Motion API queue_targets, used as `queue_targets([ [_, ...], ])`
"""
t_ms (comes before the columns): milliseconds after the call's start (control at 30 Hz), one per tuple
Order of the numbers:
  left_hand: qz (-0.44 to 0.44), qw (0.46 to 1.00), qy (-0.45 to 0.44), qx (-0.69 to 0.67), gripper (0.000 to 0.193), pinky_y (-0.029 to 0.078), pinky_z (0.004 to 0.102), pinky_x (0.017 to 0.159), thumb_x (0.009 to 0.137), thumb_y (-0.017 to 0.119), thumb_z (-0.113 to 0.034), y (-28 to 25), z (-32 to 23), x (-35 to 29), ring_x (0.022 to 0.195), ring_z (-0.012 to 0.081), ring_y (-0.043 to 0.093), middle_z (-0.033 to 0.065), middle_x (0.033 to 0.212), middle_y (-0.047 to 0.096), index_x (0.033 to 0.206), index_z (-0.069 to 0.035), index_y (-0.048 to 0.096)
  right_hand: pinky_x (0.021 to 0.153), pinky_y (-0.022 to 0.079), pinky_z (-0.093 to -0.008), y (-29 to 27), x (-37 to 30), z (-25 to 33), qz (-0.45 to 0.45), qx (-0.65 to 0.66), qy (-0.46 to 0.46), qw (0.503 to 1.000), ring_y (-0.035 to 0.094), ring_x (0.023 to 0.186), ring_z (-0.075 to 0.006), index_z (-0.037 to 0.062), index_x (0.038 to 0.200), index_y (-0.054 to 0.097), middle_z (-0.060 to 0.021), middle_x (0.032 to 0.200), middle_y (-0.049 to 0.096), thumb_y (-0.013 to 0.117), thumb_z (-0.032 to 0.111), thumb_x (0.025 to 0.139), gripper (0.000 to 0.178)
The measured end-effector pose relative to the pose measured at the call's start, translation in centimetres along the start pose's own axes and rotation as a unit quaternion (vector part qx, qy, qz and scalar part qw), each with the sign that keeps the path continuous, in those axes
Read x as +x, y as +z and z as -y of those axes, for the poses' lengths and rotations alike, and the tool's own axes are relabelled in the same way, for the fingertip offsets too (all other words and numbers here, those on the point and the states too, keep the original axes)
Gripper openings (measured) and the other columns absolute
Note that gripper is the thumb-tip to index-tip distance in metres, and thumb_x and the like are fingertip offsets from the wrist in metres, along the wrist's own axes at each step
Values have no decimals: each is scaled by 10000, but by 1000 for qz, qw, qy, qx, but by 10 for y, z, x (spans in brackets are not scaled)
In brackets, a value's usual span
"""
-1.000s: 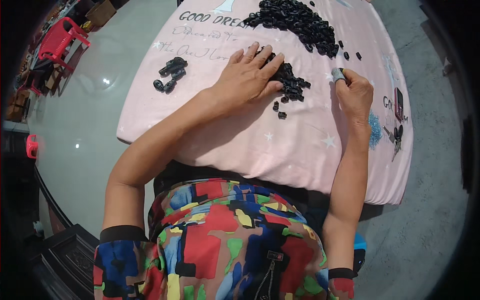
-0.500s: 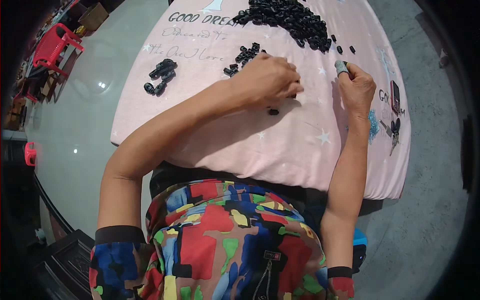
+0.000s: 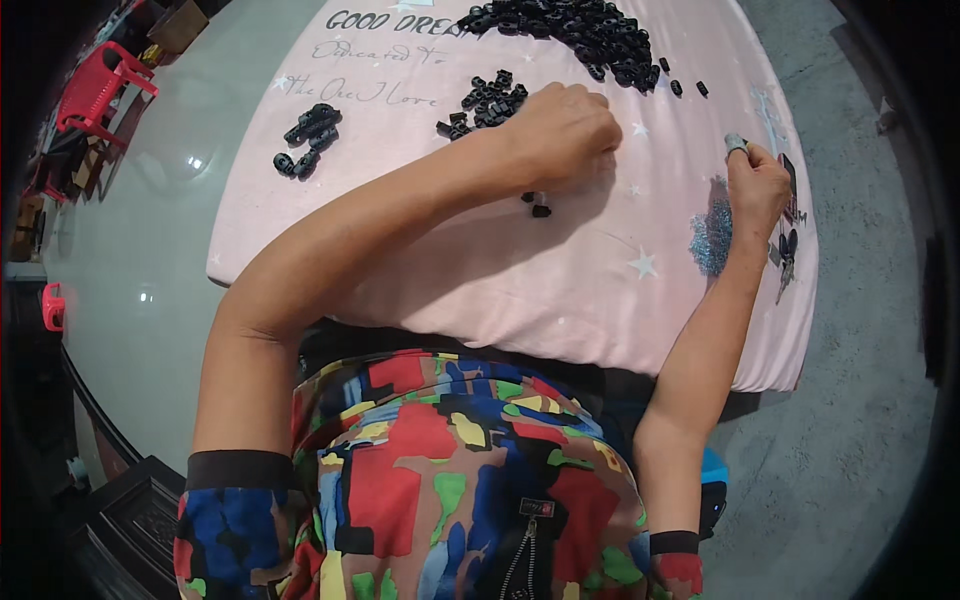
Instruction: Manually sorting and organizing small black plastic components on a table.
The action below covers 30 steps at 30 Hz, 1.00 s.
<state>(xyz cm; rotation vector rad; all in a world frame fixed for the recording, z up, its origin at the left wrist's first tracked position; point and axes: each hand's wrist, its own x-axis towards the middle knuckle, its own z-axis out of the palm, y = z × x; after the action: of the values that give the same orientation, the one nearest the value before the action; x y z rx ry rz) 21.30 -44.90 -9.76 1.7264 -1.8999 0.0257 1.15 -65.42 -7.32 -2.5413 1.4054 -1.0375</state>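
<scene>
My left hand [image 3: 568, 138] is closed over the middle of the pink cloth, fingers bent down; whatever they hold is hidden. Beside it lies a small heap of black pieces like cord stoppers [image 3: 490, 100], partly covered by the hand. A couple of loose black pieces [image 3: 541, 211] rest just below my left wrist. My right hand [image 3: 758, 190] is closed near the cloth's right side, with a grey cover [image 3: 736, 143] on its thumb. What its fingers pinch, if anything, is too small to make out. A glittery blue patch [image 3: 712, 240] lies left of the right wrist.
A large pile of black pieces [image 3: 600, 45] sits at the far edge of the pink cloth [image 3: 420, 250]. Joined black pieces [image 3: 312, 130] lie at the left. Keys [image 3: 787, 262] and a partly hidden phone [image 3: 791, 175] are by the right edge. A red chair [image 3: 105, 85] stands beyond, left.
My right hand has moved right, uncovering more of the blue patch and covering part of the phone. My left hand has shifted slightly right and away from me. The whole view has shifted a little.
</scene>
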Motion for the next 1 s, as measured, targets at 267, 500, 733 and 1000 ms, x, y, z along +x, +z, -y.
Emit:
queue_targets([
  [267, -43, 999, -16, -20, 203, 508, 411, 841, 888, 696, -192, -22, 12, -31, 948, 335, 633, 152, 978, 668, 1024, -49, 744, 752, 528, -456, -6, -5, -5, 49, -109, -37, 992, 669, 813, -423, 74, 909, 757, -212, 830, 698, 624, 283, 783, 278],
  [500, -74, 990, -79, -87, 222, 492, 398, 870, 875, 726, -186, -26, 15, -47, 986, 321, 604, 137, 996, 652, 1053, -53, 738, 721, 502, -460, -9, 0, -13, 89, -42, -35, 995, 657, 776, -418, 31, 906, 727, -234, 811, 672, 621, 270, 813, 278],
  [733, -49, 995, -78, -25, 220, 491, 398, 857, 882, 724, -191, -33, 18, -52, 973, 313, 602, 138, 978, 654, 1048, -48, 736, 724, 512, -419, -12, -6, -3, 205, -73, -42, 975, 681, 745, -361, 36, 939, 736, -188, 804, 698, 648, 240, 800, 262],
  [1000, -74, 996, -36, -27, 174, 487, 396, 850, 870, 721, -156, -21, 23, -48, 980, 317, 598, 124, 949, 672, 1016, -67, 750, 713, 520, -382, -21, -12, 10, 216, -20, -51, 975, 700, 727, -288, 15, 969, 744, -171, 775, 710, 666, 168, 771, 262],
])
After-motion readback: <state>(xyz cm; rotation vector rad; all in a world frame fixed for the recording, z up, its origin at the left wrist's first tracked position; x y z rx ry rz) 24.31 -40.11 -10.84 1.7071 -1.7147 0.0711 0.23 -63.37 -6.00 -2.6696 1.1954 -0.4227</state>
